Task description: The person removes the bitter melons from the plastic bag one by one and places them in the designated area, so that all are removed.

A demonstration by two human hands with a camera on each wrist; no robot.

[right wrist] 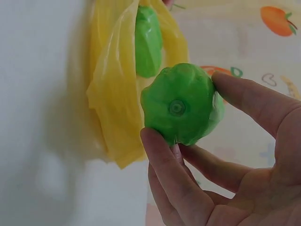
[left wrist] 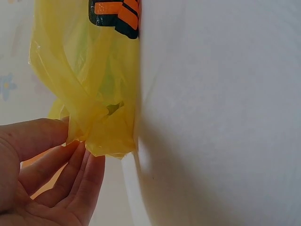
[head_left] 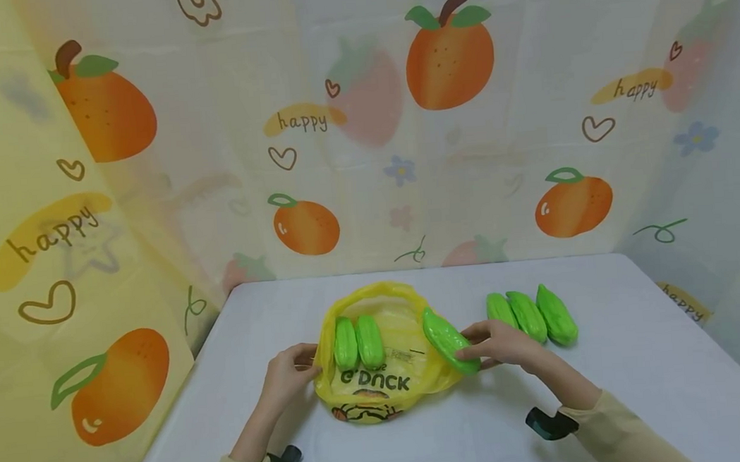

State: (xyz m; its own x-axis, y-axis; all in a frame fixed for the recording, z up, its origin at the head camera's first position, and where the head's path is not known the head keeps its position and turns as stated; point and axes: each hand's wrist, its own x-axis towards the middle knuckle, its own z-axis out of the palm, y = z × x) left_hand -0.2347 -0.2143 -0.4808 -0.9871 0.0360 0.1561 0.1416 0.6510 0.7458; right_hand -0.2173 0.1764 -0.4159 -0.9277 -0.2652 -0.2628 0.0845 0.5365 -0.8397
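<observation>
A yellow plastic bag (head_left: 411, 391) with dark lettering lies with its mouth spread on the white table. Two green bitter melons (head_left: 370, 342) lie side by side inside it. My left hand (head_left: 288, 376) pinches the bag's left edge between thumb and fingers; the gathered plastic (left wrist: 101, 132) shows in the left wrist view. My right hand (head_left: 500, 343) grips another bitter melon (head_left: 445, 336) near its lower end, tilted over the bag's right rim. The right wrist view shows that melon's round, lobed end (right wrist: 181, 106) between thumb and fingertips, with a melon (right wrist: 147, 42) in the bag behind it.
Three more green bitter melons (head_left: 528, 317) lie in a row on the table, just beyond the right hand. A fruit-printed cloth (head_left: 367, 182) hangs behind the table, with more cloth on both sides. The white table (head_left: 421, 447) extends in front of the bag.
</observation>
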